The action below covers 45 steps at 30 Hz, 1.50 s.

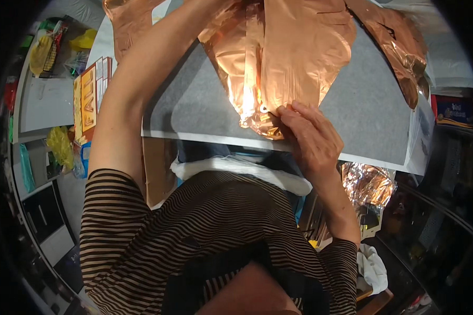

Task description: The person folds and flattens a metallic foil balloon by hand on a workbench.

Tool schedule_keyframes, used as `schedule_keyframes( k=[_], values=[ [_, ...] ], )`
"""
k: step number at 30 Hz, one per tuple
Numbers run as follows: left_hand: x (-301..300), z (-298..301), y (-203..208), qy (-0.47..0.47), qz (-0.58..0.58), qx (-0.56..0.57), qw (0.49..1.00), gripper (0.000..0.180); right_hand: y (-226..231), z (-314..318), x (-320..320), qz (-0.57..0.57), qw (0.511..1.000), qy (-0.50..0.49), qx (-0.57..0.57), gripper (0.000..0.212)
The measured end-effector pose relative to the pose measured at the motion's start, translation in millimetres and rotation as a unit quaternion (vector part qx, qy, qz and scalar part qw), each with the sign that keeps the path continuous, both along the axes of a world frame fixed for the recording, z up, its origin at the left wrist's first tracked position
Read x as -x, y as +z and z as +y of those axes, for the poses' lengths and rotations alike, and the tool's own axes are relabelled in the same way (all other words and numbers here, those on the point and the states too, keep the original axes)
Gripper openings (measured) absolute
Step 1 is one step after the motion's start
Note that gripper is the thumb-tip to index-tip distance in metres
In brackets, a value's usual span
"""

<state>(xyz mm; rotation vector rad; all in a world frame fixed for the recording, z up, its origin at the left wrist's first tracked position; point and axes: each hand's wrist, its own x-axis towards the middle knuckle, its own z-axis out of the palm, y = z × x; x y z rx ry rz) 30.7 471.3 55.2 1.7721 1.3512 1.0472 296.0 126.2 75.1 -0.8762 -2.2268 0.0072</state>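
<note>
A flat, shiny copper-coloured foil balloon [294,52] lies on a grey mat [362,105] on the table. My right hand [310,139] presses on the balloon's lower tip near the table's front edge, fingers closed on the crumpled foil. My left arm [142,79] stretches up and away over the mat; its hand is out of the picture at the top edge. Further copper foil pieces lie at the top left [129,21] and at the right [404,47] of the mat.
Printed card packs [89,97] and yellow items sit at the left on shelves. A crumpled foil bundle [368,184] lies below the table's right edge. A white cloth [373,268] rests at lower right. My striped shirt fills the lower middle.
</note>
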Motion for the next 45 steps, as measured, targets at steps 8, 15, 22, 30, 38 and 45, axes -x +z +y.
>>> schedule_keyframes(
  k=[8,15,22,30,38,45],
  values=[
    [5,-32,19,0.030,0.013,-0.045,0.998,0.066,8,-19,13,-0.027,0.998,0.055,0.020,0.018],
    [3,-46,2,0.006,0.025,-0.086,0.996,0.063,-1,-23,17,-0.042,0.996,0.071,0.041,0.016],
    [8,-44,10,-0.028,0.006,-0.050,0.998,0.062,2,-22,15,-0.012,0.997,0.072,0.027,0.019],
    [1,-17,6,-0.016,0.000,-0.081,0.997,0.062,-10,-22,15,-0.006,0.998,0.057,0.039,0.021],
    [17,33,-13,-0.023,0.074,-0.079,0.994,0.053,-10,-23,18,0.012,0.996,0.054,0.064,0.024],
    [28,30,-32,-0.007,0.113,-0.183,0.977,0.045,-13,-21,14,0.014,0.995,0.061,0.074,0.026]
  ],
)
